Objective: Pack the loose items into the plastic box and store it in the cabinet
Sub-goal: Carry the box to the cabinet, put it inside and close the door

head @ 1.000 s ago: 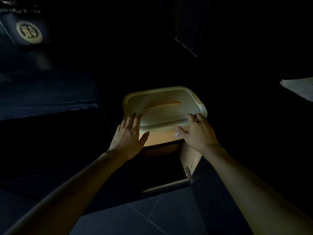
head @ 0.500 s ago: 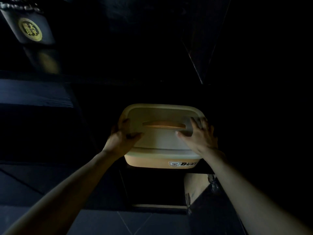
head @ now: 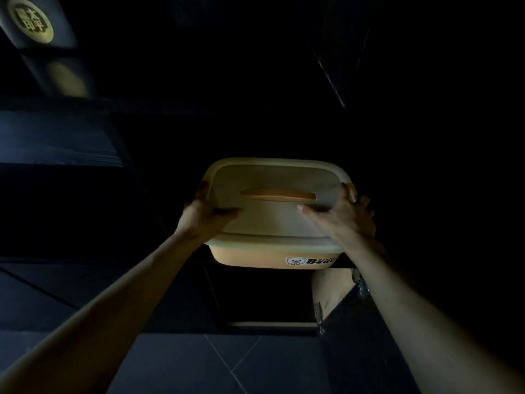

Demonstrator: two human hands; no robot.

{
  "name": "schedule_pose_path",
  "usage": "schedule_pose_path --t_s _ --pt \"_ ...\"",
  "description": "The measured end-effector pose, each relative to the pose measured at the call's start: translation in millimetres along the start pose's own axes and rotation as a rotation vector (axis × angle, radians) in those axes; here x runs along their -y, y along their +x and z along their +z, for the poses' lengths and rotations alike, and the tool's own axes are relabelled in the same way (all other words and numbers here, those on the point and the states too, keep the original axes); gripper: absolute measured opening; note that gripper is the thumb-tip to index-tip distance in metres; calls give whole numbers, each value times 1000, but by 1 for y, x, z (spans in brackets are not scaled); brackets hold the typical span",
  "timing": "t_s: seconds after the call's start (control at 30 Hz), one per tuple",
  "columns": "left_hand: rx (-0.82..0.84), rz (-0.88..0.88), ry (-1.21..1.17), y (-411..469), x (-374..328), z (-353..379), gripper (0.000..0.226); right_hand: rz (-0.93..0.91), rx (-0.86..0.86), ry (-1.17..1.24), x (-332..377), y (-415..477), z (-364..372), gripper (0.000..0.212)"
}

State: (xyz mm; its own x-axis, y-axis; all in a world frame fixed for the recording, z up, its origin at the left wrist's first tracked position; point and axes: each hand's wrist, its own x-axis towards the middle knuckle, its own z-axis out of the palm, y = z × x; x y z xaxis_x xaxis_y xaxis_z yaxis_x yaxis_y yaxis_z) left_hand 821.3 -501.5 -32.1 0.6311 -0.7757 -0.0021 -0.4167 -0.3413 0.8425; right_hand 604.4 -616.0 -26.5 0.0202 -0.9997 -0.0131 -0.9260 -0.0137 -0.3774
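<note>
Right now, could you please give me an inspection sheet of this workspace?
Surface: dark tiled floor; little else is lit.
Job's things: lidded box with a bear label, held level above a dark cabinet opening whose door hangs open to the right.
Clutter: nothing seen.
Hands: left hand grips the box's left edge; right hand grips its right edge, thumbs on the lid.
Cables: nothing seen.
Surroundings: very dark; a round gold emblem at upper left.
</note>
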Motion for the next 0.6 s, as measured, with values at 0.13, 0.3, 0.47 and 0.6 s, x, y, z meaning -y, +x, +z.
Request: schedule_pose_path --t_s 0.13,0.3,0.47,0.6 --pt "-27 13 52 -24 10 -10 94 64 -10 53 -3 -32 -12 118" --pt "18 85 190 -67 15 -31 95 85 -10 114 -11 -85 -26 110" --pt "30 118 193 -122 18 -59 92 106 -7 142 -24 -144 -35 108" --pt "32 86 208 -172 29 -78 101 113 19 178 -38 -192 -38 106"
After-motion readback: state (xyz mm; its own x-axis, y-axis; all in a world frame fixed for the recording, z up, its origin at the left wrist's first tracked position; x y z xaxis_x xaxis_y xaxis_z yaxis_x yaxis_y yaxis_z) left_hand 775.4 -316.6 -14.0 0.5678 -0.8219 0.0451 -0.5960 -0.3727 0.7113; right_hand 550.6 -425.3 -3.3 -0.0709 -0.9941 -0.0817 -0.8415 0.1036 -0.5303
